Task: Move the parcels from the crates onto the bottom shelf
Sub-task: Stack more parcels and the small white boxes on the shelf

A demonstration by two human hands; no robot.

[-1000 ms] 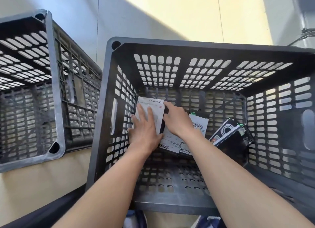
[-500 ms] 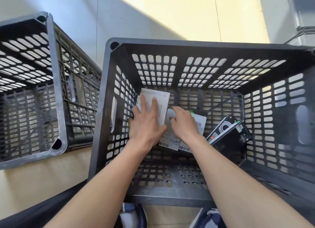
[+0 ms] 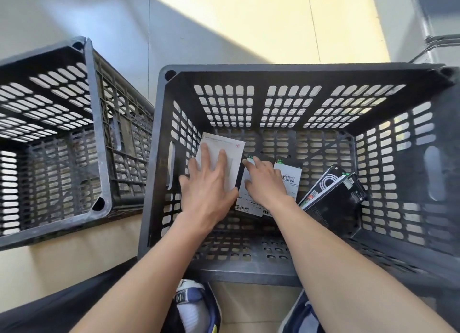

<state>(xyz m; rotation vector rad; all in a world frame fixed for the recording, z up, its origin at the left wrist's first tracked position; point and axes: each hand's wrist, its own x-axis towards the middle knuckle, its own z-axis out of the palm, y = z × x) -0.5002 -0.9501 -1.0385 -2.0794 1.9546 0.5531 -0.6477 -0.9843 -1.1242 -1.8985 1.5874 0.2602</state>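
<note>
Black crates, two; both hands on parcels.

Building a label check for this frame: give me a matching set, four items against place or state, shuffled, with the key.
Items
1. white parcel
2. black box
3. left crate
4. labelled parcels

Places or states
A. leaning in the right part of the centre crate
B. under the right hand
C. left hand lies flat on it
D. no parcels showing inside

Pairs: 1-C, 2-A, 3-D, 4-B
</note>
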